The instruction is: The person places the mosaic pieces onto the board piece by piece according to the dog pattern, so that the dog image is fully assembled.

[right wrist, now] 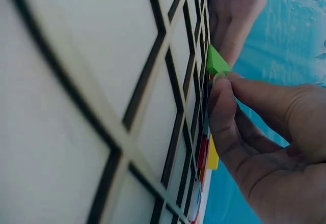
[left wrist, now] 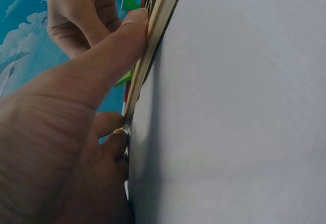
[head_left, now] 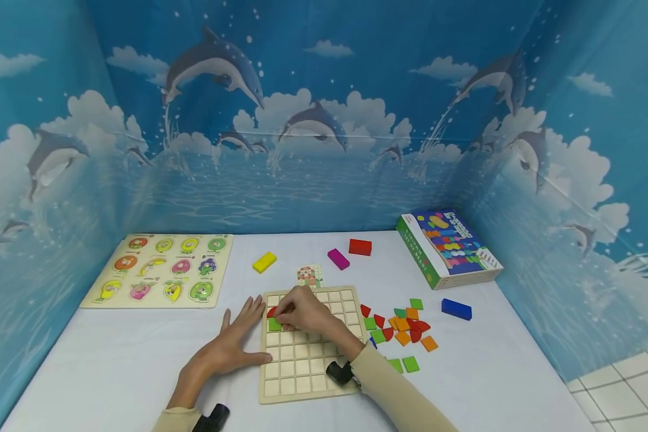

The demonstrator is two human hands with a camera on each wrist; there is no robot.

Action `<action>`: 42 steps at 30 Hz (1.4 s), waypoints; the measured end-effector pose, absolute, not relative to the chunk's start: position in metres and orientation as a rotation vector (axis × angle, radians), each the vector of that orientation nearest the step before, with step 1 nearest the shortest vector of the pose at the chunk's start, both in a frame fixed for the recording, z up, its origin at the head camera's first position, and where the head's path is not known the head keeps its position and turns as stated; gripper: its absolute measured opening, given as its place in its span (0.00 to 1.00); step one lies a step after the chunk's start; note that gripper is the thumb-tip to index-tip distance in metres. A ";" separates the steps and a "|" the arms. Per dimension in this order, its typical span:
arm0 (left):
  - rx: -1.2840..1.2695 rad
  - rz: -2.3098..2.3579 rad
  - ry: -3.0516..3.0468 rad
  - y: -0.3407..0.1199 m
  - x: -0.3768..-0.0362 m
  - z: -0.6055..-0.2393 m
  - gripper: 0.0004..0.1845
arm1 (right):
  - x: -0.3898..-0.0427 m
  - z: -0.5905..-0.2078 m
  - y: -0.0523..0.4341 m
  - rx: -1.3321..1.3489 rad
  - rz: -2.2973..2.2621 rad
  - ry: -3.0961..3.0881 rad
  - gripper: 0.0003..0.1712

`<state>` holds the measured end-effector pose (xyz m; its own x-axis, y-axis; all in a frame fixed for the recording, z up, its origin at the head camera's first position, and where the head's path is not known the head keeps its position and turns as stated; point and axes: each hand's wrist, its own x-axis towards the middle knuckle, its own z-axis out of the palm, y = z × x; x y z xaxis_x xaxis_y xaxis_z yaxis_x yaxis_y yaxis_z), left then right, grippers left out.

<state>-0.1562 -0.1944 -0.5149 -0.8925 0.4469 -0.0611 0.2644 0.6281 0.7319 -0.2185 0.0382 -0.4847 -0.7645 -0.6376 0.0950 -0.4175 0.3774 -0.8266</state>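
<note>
A wooden grid board (head_left: 308, 360) lies on the white table. My left hand (head_left: 251, 333) lies flat beside it, with straight fingers and thumb (left wrist: 135, 23) pressed against the board's left edge (left wrist: 147, 56). Over the board's upper left cells, my right hand (head_left: 282, 319) pinches a green triangular tile (right wrist: 216, 61) between thumb and fingertips (right wrist: 219, 89), tilted at a cell. A green tile (head_left: 275, 325) and a red piece (head_left: 271, 312) show in the left column by that hand. A small pattern card (head_left: 309, 275) lies behind the board.
Loose coloured tiles (head_left: 402, 329) are scattered right of the board. Yellow (head_left: 264, 262), magenta (head_left: 338, 259), red (head_left: 359, 246) and blue (head_left: 456, 309) blocks lie about. A game box (head_left: 448, 247) sits back right, a fruit peg puzzle (head_left: 162, 270) back left. Dolphin backdrop walls enclose the table.
</note>
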 end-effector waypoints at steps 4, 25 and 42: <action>0.571 1.083 2.613 -0.195 -0.157 -0.513 0.62 | -0.218 -0.484 0.034 -0.992 -1.268 2.490 0.03; 0.561 1.111 2.605 -0.194 -0.155 -0.513 0.63 | -0.217 -0.485 0.032 -1.042 -1.066 2.566 0.05; 0.525 1.092 2.611 -0.192 -0.157 -0.513 0.64 | -0.219 -0.460 0.121 -1.107 -1.227 2.544 0.11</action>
<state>-0.1573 -0.1923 -0.5133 -0.9002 0.4240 -0.0998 0.2267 0.6518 0.7237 -0.2195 0.1210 -0.4596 -0.7286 -0.6538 0.2039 -0.5667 0.4084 -0.7156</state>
